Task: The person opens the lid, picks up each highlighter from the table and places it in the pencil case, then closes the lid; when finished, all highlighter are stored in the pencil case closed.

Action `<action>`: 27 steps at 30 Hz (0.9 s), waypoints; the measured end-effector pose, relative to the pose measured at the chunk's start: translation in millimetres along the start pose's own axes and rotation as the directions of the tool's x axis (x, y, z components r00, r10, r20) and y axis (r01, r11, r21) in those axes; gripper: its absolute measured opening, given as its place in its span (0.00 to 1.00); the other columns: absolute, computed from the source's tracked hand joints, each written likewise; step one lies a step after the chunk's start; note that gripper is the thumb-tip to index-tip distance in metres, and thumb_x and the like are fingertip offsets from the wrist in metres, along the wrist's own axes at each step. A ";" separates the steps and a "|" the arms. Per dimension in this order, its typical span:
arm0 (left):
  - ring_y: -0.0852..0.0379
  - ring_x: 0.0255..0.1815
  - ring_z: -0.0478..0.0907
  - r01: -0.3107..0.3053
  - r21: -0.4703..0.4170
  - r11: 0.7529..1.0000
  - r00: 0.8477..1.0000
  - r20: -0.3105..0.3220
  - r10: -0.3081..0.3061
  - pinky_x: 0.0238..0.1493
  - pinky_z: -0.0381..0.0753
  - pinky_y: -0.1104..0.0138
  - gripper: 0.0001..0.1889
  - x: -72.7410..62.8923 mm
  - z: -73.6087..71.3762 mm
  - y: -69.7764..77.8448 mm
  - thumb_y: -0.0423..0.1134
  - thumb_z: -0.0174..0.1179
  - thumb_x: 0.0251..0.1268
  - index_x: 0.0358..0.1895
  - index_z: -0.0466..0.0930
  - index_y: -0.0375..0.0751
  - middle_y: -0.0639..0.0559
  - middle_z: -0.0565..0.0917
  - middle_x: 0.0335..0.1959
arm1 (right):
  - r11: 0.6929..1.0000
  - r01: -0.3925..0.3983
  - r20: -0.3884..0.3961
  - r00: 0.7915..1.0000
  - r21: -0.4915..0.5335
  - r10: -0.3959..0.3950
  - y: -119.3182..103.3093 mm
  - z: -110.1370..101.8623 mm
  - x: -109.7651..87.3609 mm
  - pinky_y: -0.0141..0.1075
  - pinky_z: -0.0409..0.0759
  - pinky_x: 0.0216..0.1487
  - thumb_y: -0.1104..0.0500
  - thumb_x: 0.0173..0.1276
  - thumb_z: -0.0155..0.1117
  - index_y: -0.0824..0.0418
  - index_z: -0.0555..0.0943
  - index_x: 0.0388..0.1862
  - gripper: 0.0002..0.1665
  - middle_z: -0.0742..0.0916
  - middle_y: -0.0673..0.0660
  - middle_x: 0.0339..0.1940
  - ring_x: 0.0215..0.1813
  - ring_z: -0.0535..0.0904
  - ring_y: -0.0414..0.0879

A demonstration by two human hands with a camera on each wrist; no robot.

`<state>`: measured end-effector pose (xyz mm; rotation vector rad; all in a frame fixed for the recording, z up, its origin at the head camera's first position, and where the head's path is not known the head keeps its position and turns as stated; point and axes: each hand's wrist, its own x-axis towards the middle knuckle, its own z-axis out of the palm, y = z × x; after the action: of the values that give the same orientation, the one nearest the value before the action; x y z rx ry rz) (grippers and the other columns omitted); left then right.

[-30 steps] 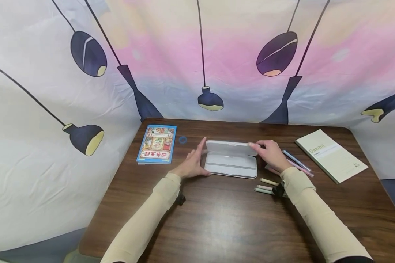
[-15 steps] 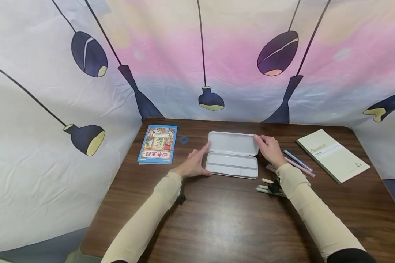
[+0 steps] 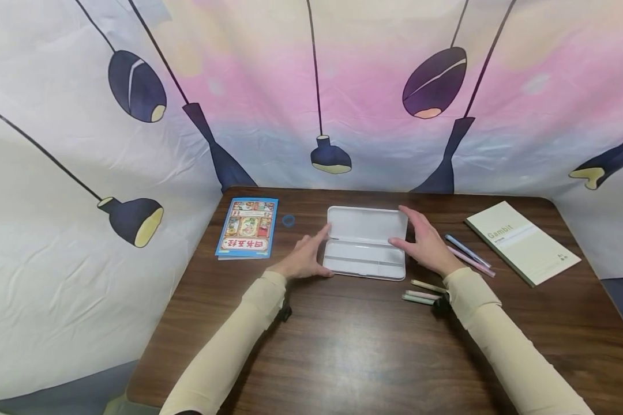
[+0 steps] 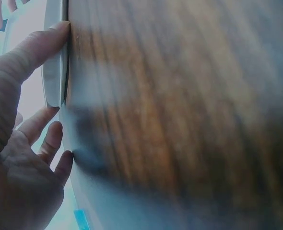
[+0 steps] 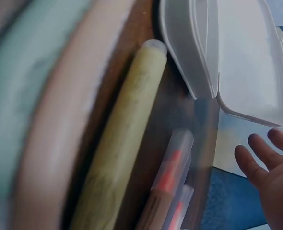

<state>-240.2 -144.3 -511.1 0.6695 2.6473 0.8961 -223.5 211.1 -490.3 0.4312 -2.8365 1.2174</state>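
- One flat, rectangular white hinged case [image 3: 363, 252], lying open mid-tabletop, between the two hands; lid [image 3: 366, 223] folded back on the far side, divided base nearer me.
- Dark brown wood-grain tabletop [image 3: 342, 351].
- Left hand [image 3: 303, 258]: grip relaxed, fingers fairly straight; thumb touches the case's near edge, forefinger touches its left end.
- Right hand [image 3: 430, 245]: grip released, fingers extended by the lid's right edge; thumb over the case near the hinge, can't tell if touching.
- Slim pale yellow pen [image 3: 426, 285], pale pink pen [image 3: 421, 294] and pale green pen [image 3: 417, 299], side by side near the right wrist.
- Slim blue pen [image 3: 467, 251] and bright pink pen [image 3: 471, 261], beyond the right wrist, beside the notebook.
- Pale green "Gambit" notebook [image 3: 523, 243], angled, far right.
- Blue-bordered picture booklet [image 3: 247, 227], left side; small blue ring [image 3: 284, 221] just beside it.
- Pastel cloth backdrop [image 3: 270, 86] behind, dark lamps printed on it.
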 end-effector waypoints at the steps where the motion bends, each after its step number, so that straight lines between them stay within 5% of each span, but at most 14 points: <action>1: 0.45 0.67 0.67 0.001 -0.005 1.000 1.000 -0.002 -0.001 0.72 0.68 0.45 0.70 -0.1 -0.3 0.3 0.48 0.85 0.49 0.88 0.39 0.63 0.52 0.74 0.76 | 1.000 0.019 -0.002 1.000 -0.012 -0.019 -0.6 -0.6 -1.8 0.65 0.62 0.75 0.42 0.72 0.73 0.55 0.56 0.87 0.54 0.63 0.66 0.84 0.81 0.60 0.66; 16: 0.43 0.67 0.67 0.015 -0.010 1.000 1.000 -0.002 -0.015 0.72 0.68 0.44 0.70 -0.5 -0.9 1.8 0.48 0.85 0.49 0.88 0.38 0.65 0.52 0.74 0.76 | 0.978 0.159 -0.010 0.987 -0.136 -0.162 0.7 8.2 -56.5 0.68 0.75 0.62 0.54 0.66 0.80 0.62 0.76 0.74 0.40 0.71 0.72 0.76 0.69 0.73 0.72; 27: 0.46 0.65 0.67 0.026 -0.009 1.000 0.999 0.021 -0.026 0.72 0.68 0.45 0.71 3.6 -0.5 1.1 0.46 0.85 0.50 0.88 0.37 0.63 0.52 0.72 0.77 | 0.957 0.122 0.049 0.992 -0.264 -0.113 9.2 18.9 -64.2 0.69 0.68 0.69 0.48 0.66 0.79 0.72 0.71 0.75 0.48 0.77 0.74 0.72 0.71 0.72 0.73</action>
<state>-243.1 -142.0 -510.5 0.6368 2.6259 0.8891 -162.5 219.2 -518.4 0.5996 -2.8960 0.7994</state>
